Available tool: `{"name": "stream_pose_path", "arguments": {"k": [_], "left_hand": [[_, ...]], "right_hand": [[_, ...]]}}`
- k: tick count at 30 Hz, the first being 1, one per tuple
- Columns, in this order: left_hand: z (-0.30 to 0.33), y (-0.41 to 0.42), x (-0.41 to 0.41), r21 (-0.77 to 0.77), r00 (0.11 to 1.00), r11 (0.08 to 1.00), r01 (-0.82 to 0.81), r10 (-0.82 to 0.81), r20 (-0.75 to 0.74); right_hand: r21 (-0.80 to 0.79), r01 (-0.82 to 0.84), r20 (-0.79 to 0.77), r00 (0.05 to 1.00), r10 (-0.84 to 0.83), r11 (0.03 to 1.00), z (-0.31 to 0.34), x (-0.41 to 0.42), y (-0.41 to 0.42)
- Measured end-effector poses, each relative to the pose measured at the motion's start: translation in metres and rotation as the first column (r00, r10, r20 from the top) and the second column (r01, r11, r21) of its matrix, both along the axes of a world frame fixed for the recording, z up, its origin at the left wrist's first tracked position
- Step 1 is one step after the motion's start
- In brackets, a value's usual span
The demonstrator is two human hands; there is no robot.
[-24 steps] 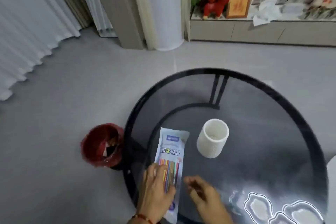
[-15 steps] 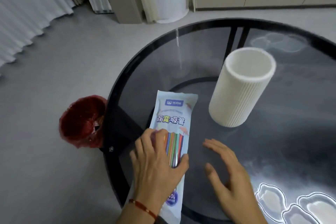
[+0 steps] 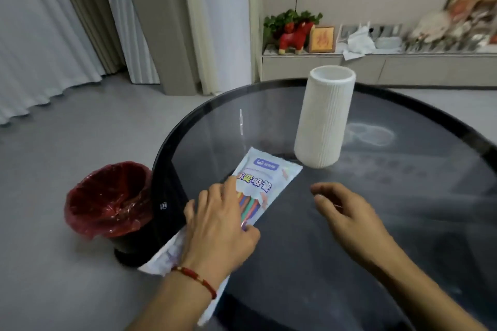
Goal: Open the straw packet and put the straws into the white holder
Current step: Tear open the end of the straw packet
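Nearest, the left hand [image 3: 217, 226] is laid flat on the straw packet [image 3: 265, 180]. Its fingers [image 3: 231, 185] are spread out nearly straight and pressed on the packet, and the thumb is set against the packet's right edge. A red string is worn on the left wrist. The right hand [image 3: 347, 212] is held just above the bench [image 3: 403, 196], near the packet but not touching it. Its fingers are loosely bent and nothing is held in them.

The packet is laid slanted on the left part of the round glass bench. Its near end is stuck out over the bench edge. Coloured straws [image 3: 250, 205] can be seen through the packet's clear window. The packet's middle is hidden under the left hand. The print on the packet is too blurred to be read.

Farther back, the white holder [image 3: 325, 118] is stood upright on the bench, just past the packet's far end. Its inside cannot be seen from here.

On the floor to the left, beside the bench, a bin [image 3: 107, 204] is lined with a red bag. Something pale is seen inside, but it cannot be made out. Far behind, a shelf [image 3: 376, 62] is seen with blurred things on it.
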State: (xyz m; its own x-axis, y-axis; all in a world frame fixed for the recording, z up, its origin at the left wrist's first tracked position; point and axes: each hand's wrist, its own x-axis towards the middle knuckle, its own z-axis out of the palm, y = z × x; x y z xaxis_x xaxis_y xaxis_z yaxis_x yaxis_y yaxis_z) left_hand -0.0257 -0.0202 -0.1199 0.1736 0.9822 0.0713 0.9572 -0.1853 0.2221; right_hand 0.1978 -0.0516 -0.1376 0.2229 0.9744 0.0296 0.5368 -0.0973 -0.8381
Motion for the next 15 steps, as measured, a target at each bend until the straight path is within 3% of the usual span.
{"name": "stream_pose_path", "arguments": {"k": [2, 6, 9, 13, 15], "left_hand": [[0.004, -0.007, -0.007, -0.085, 0.998, 0.995, 0.056, -0.054, 0.024], [0.013, -0.014, -0.013, -0.015, 0.964, 0.965, 0.262, -0.263, -0.051], [0.019, -0.009, -0.017, 0.069, 0.913, 0.914, 0.400, -0.391, -0.112], [0.031, -0.004, 0.000, 0.090, 0.860, 0.858, 0.505, -0.491, -0.139], [0.028, -0.015, 0.018, 0.161, 0.849, 0.834, 0.527, -0.526, -0.056]], "right_hand": [[-0.057, 0.026, 0.005, 1.000, -0.026, 0.998, -0.005, 0.001, -0.006], [-0.124, 0.061, -0.080, 0.994, -0.071, 0.990, -0.006, 0.003, -0.025], [-0.158, 0.058, -0.253, 0.962, -0.097, 0.986, 0.003, 0.010, -0.036], [-0.092, -0.008, -0.380, 0.925, -0.028, 0.996, 0.012, 0.022, -0.060], [-0.067, 0.009, -0.440, 0.897, -0.038, 0.998, 0.009, 0.020, -0.065]]}}
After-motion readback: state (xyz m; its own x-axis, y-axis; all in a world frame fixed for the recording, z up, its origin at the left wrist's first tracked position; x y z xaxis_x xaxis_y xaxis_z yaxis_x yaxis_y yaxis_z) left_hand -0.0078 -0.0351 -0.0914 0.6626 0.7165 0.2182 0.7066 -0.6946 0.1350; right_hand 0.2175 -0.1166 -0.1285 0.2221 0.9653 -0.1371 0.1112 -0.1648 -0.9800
